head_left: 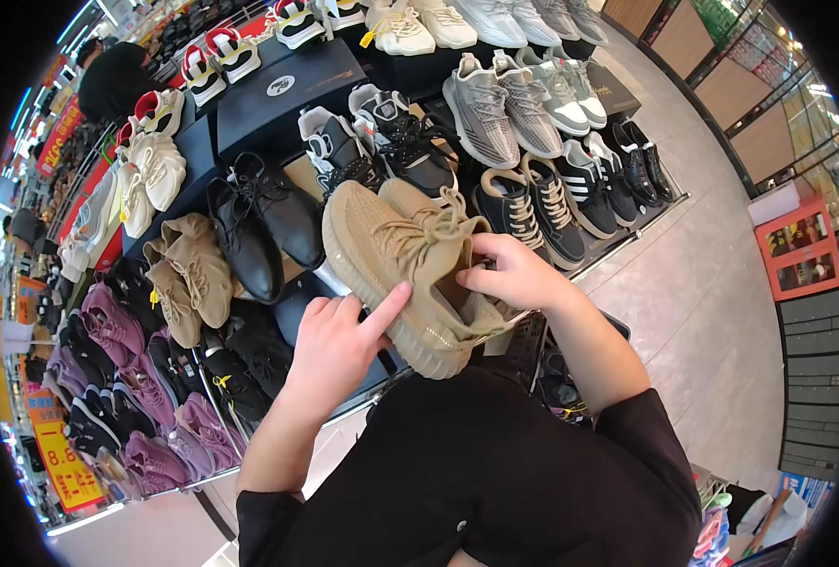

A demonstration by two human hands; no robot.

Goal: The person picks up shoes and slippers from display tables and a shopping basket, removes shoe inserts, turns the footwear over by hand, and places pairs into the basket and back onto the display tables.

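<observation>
A pair of tan knit sneakers is in front of me: the nearer sneaker [367,241] has its heel toward me, and the other sneaker [410,200] shows partly behind it. My right hand [512,274] grips the collar, its thumb at the shoe's opening. On the left side, my left hand [332,352] presses an extended index finger against the nearer sneaker below the collar; its other fingers are curled, and its thumb is partly hidden by the shoe. Just left of the pair stand black leather shoes [266,213], and right of it black sneakers with beige laces [523,208].
Rows of shoes cover the sloping display, including grey knit sneakers [481,113], brown sneakers [192,274] and purple sneakers [150,387]. A dark shoebox [282,94] lies among them. The tiled floor [693,312] runs along the right, with a red cabinet [797,241] beyond.
</observation>
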